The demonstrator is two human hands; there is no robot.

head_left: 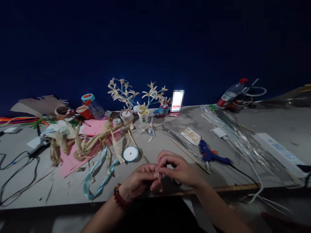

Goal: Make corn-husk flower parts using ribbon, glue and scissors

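My left hand (139, 181) and my right hand (178, 168) meet at the table's near edge, fingertips pinched together on a small pale strip (159, 177) that I cannot make out clearly. The left wrist wears a dark red bead bracelet (119, 197). A white ribbon spool (130, 154) with light blue ribbon (97, 178) trailing off lies just left of the hands. Dried corn husk strips (85, 142) sprawl over pink paper (70, 160) beyond it.
A blue glue gun (211, 156) with a black cord lies right of the hands, beside thin wire stems (184, 145). Husk flowers in small cups (143, 113) stand at the back. A power strip (279, 150), plastic bottle (230, 94) and black cables (14, 174) occupy the sides.
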